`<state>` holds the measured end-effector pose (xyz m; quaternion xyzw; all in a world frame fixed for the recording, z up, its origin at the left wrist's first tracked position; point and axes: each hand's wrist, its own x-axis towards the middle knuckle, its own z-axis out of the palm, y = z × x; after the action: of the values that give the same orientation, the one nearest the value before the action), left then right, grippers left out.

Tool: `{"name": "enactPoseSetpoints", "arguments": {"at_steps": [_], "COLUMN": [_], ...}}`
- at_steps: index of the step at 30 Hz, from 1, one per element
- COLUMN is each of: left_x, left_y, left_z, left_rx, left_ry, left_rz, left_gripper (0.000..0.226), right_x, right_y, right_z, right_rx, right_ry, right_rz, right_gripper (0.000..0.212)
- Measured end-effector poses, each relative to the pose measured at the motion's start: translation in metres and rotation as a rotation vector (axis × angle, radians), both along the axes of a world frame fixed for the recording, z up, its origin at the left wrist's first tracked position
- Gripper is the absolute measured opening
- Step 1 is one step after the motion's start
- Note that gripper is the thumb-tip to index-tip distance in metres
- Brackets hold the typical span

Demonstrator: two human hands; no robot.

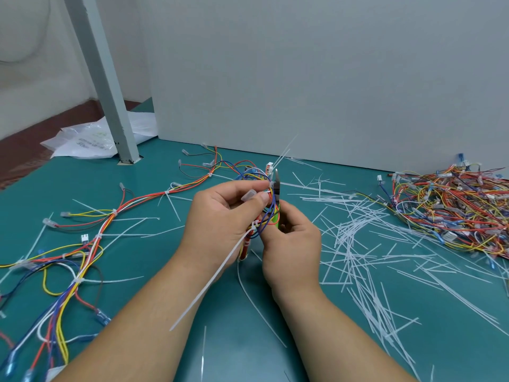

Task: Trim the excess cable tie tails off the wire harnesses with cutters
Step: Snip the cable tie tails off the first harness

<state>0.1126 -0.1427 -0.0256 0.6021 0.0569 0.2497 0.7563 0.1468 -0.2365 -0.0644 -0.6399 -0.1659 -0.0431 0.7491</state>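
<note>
My left hand [220, 219] grips a bundle of coloured wires, the wire harness [257, 177], above the middle of the green table, thumb and forefinger pinching it near a cable tie. A long white tie tail [212, 279] hangs from the bundle down and to the left, past my left wrist. Another thin tail [286, 150] sticks up and to the right from the top of the bundle. My right hand [292, 241] holds the cutters [276, 188], green handles in my fingers, metal jaws pointing up against the tie at the top of the bundle.
A long harness [91, 238] with several ties trails across the table's left side. Cut white tails [358, 244] litter the right half. A heap of harnesses [451, 205] lies at the far right. A grey post [110, 86], plastic bags [85, 139] and a white wall panel [330, 78] stand behind.
</note>
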Motion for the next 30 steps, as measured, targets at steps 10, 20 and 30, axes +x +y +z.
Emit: {"name": "enactPoseSetpoints", "arguments": {"at_steps": [10,20,30], "left_x": [0.0006,-0.0006,-0.0001], "left_y": [0.0002,-0.0001,0.0002], "left_z": [-0.0005,0.0003,0.0001], "left_rx": [0.006,-0.001,-0.017], "left_ry": [0.002,-0.003,0.007], "left_rz": [-0.001,-0.01,-0.011], "left_gripper": [0.025,0.029,0.026], "right_x": [0.0019,0.0023,0.0026], "right_y": [-0.0007,-0.0007,-0.0007], "right_z": [-0.0033,-0.0047,-0.0051], "right_rx": [-0.007,-0.017,-0.011], "right_ry": [-0.008,-0.015,-0.014], "right_rz": [0.002,-0.011,0.003], "right_gripper": [0.012,0.019,0.016]}}
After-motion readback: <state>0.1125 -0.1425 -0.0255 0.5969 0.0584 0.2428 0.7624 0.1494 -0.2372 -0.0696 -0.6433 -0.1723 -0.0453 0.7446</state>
